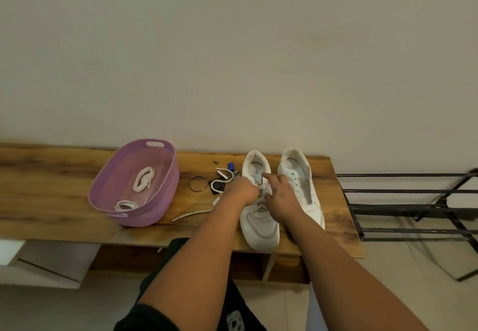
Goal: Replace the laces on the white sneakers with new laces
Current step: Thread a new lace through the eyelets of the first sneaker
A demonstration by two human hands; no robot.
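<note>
Purple basket (pixel 155 201) sits on the left part of the wooden shelf (pixel 51 175), holding two coiled white laces: one bundle (pixel 143 178) toward the far side, another bundle (pixel 126 205) at the near wall. Two white sneakers stand side by side on the right part of the shelf, toes toward the person. The left sneaker (pixel 260 223) is partly laced; the right sneaker (pixel 301 175) shows bare eyelets and an open tongue. Left hand (pixel 239 191) has its fingers curled in at the left sneaker's lace area, apparently pinching a lace, though the grip itself is hidden. Right hand (pixel 280 196) rests over the same shoe with its index finger stretched toward the tongue, other fingers loosely bent; cannot tell if it holds anything. A loose lace end (pixel 192 213) trails left across the shelf from under the left wrist. Between basket and shoes lie a ring-shaped bangle (pixel 198 183), a small blue item (pixel 231 166) and dark and metal bits (pixel 218 184), partly blocked by the left hand. Black metal rack (pixel 413 208) stands right of the shelf.
</note>
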